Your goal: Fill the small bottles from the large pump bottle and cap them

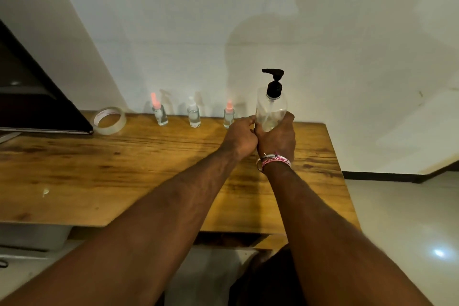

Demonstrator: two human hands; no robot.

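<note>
A large clear bottle (pixel 271 109) with a black pump head stands upright at the back right of the wooden table (pixel 124 169). My right hand (pixel 278 136) grips its lower body from the right, and my left hand (pixel 240 135) holds it from the left; the bottle's base is hidden behind them. Three small clear bottles stand in a row along the wall: one with a pink cap (pixel 159 113) leaning slightly, one with a clear cap (pixel 193 113), and one with a pink cap (pixel 228 115) just left of my left hand.
A roll of clear tape (pixel 109 120) lies at the back left beside a dark slanted panel (pixel 37 102). The table's right edge drops to a pale tiled floor (pixel 409 218). A white wall runs right behind the bottles.
</note>
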